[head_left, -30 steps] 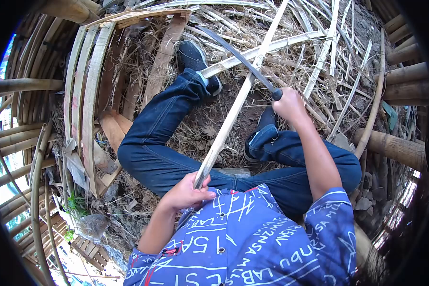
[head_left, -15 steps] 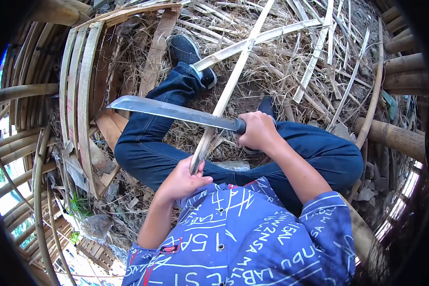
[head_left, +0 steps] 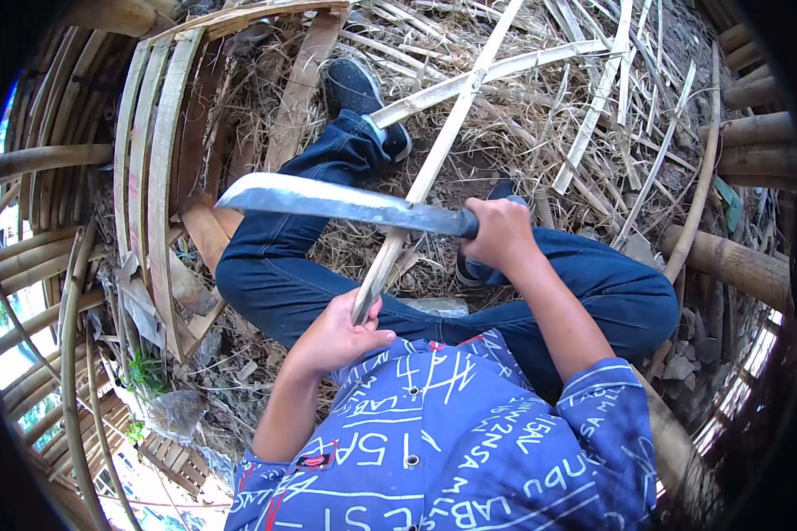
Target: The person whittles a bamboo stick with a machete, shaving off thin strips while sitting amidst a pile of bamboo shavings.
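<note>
My left hand (head_left: 341, 332) is closed around the near end of a long pale bamboo strip (head_left: 440, 146), close to my lap. The strip slants away from me up to the top of the view. In my right hand (head_left: 502, 232) is the dark handle of a machete (head_left: 328, 196), fingers wrapped round it. Its broad blade points left and crosses over the strip, hiding a short stretch of it. A second, curved bamboo strip (head_left: 491, 73) passes behind the held one, its lower end by my shoe (head_left: 356, 91).
A slatted wooden crate (head_left: 162, 133) stands on the left. Shavings (head_left: 496, 124) and split strips (head_left: 598, 111) litter the ground ahead. Bamboo poles (head_left: 733, 261) line the right side, with a bamboo slat wall (head_left: 40, 257) at left. My bent legs (head_left: 584, 288) flank the work.
My right hand and the machete have shifted slightly right and up along the strip, and the blade's face now catches more light. My left hand keeps its grip in place.
</note>
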A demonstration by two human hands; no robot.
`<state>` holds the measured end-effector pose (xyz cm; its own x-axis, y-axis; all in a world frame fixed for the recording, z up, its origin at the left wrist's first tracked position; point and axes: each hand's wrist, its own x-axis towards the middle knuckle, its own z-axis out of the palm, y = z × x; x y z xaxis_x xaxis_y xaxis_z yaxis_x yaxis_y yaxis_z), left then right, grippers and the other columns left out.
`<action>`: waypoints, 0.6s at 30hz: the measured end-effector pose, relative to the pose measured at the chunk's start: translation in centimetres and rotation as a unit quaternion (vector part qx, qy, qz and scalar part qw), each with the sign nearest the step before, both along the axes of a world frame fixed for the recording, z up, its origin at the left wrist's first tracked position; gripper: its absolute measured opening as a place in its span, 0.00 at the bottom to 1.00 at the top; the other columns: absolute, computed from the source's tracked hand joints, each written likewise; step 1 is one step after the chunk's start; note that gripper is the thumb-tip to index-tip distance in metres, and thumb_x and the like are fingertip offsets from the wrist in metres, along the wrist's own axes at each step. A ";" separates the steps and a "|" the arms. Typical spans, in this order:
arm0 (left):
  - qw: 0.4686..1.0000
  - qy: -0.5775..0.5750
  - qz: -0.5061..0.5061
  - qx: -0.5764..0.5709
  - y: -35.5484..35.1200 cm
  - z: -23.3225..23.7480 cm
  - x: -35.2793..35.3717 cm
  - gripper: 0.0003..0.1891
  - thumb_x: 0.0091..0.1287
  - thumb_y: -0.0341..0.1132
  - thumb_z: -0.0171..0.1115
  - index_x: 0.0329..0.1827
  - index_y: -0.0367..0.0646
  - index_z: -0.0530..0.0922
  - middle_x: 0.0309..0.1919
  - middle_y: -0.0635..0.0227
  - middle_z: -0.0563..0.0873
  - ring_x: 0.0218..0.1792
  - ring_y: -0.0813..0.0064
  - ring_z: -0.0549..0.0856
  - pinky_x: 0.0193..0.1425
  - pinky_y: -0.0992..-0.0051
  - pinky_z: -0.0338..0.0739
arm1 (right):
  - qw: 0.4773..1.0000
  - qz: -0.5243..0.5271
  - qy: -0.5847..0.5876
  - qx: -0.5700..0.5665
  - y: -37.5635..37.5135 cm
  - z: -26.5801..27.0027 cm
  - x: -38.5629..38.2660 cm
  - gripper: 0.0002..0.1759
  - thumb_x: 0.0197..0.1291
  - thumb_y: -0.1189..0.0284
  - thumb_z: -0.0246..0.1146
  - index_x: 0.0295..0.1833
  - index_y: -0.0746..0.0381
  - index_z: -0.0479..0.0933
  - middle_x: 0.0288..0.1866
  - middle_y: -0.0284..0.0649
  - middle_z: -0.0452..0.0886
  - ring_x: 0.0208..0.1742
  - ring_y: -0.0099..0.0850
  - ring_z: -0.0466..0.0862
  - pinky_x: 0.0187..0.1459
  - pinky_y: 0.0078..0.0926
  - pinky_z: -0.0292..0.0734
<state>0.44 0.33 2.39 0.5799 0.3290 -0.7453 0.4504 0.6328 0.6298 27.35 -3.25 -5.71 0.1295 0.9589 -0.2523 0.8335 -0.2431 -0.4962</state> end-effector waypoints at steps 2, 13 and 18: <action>1.000 0.000 0.005 -0.011 0.0 0.1 -0.4 0.19 0.56 0.25 0.73 0.36 0.46 0.66 0.25 0.82 0.70 0.24 0.95 0.67 0.25 0.89 0.61 | 1.000 -0.001 -0.012 -0.003 -0.1 -0.8 0.9 0.12 0.36 0.68 0.69 0.31 0.56 0.79 0.27 0.45 0.83 0.35 0.48 0.84 0.40 0.46 0.79; 0.999 -0.014 0.014 -0.026 0.0 0.4 -0.5 0.19 0.56 0.25 0.74 0.38 0.46 0.67 0.26 0.83 0.69 0.24 0.96 0.67 0.25 0.89 0.61 | 0.999 -0.023 -0.019 0.021 -0.3 -1.6 1.7 0.10 0.38 0.68 0.69 0.30 0.57 0.78 0.27 0.46 0.82 0.35 0.49 0.83 0.40 0.46 0.78; 1.000 0.001 0.008 -0.007 0.1 1.0 -0.3 0.19 0.56 0.22 0.72 0.38 0.46 0.67 0.23 0.85 0.68 0.22 0.99 0.65 0.25 0.91 0.59 | 0.999 -0.026 -0.021 0.020 -0.7 -2.0 2.5 0.11 0.38 0.68 0.69 0.30 0.57 0.78 0.27 0.46 0.82 0.34 0.50 0.83 0.40 0.46 0.78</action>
<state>0.10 0.39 3.43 0.5734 0.3273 -0.7510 0.4417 0.6486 0.6199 29.81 -3.93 -7.68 0.1883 0.9602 -0.2065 0.8409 -0.2662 -0.4712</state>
